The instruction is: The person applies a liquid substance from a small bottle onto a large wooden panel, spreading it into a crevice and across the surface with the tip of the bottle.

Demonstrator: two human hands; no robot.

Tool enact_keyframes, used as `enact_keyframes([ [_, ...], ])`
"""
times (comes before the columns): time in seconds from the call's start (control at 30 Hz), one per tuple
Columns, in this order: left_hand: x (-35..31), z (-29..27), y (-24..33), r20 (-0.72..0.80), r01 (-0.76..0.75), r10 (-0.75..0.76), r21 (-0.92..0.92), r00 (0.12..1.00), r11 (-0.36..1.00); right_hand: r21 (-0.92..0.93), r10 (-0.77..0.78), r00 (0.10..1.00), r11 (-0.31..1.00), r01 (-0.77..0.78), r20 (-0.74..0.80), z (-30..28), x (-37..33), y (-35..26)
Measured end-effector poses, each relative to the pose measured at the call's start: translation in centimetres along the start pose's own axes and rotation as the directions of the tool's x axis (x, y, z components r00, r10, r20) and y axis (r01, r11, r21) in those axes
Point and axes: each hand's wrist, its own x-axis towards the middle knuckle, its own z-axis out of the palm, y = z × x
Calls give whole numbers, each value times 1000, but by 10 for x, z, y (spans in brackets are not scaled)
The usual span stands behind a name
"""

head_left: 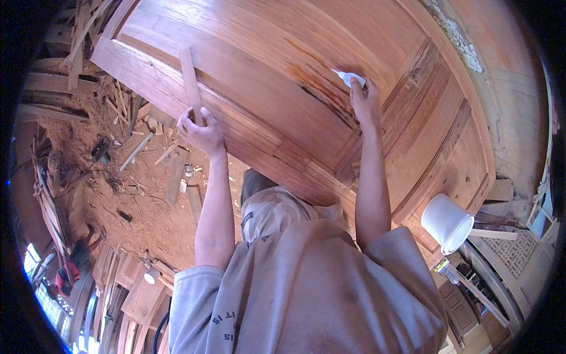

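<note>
A large panelled wooden door point(242, 71) lies across the space in front of me. My left hand point(202, 133) is closed round the lower end of a thin, flat wooden strip point(190, 76), held over the door's left edge. Farther right, my right hand point(365, 101) grips a small white squeeze bottle point(350, 78) with a pointed nozzle. The nozzle points up and left, close to wet-looking orange-brown streaks point(318, 79) on the panel. Beside these streaks runs a dark gap point(324, 101) in the wood. Whether the nozzle touches the surface I cannot tell.
On the door's near right part stands a white bucket point(439, 218). Sawdust and wood scraps point(177, 171) cover the floor at left. Stacked boards point(127, 295) stand at lower left, near another person point(68, 272). Carved panels point(516, 253) lean at the right.
</note>
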Motion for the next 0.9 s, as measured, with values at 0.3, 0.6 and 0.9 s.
enact_keyframes([
  [0.3, 17, -2, 3, -74, -94, 98, 59, 992, 994, 76, 35, 997, 996, -41, 75, 19, 3, -17],
  [0.6, 9, -3, 4, -3, -13, 13, -8, 1000, 1000, -31, -45, 997, 998, 47, 56, 11, -4, -14],
  [0.9, 8, -1, 2, -5, -23, 22, -22, 1000, 1000, -139, -103, 995, 985, 101, -10, -10, -10, 2],
])
